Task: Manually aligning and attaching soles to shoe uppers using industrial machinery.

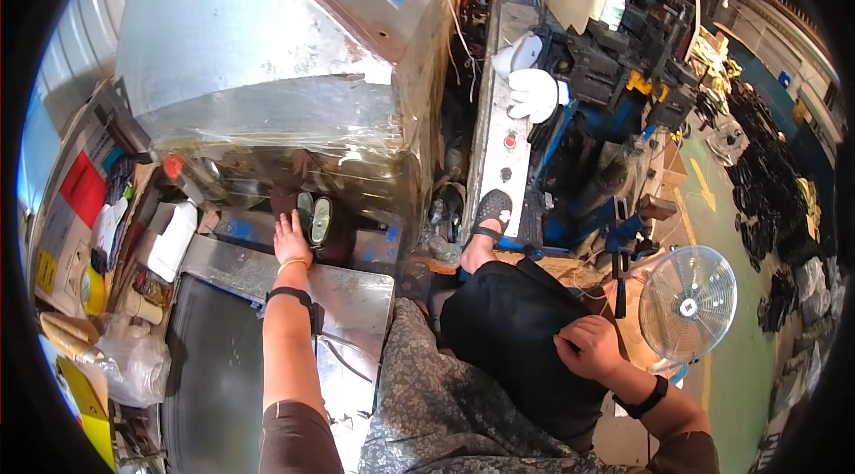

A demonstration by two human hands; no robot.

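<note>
My left hand [292,241] reaches forward with its fingers stretched out, at the mouth of a metal machine. It lies beside a pair of small dark shoe-like pieces [314,219] with pale green insides. A dark reddish piece [284,202] shows just beyond the fingertips; whether they touch it I cannot tell. My right hand [590,347] is by my black-clad knee, its fingers curled in, and nothing shows in them. Under my left forearm is a dark belt [214,367] beside a bare metal plate [356,291].
A large metal hood [258,37], draped with clear film, rises ahead. At the left, a shelf holds a white box [167,241], a tape roll [93,290] and plastic bags. A round fan [688,306] stands right; beyond it runs a green floor [735,296]. A white glove [534,95] lies on the machine.
</note>
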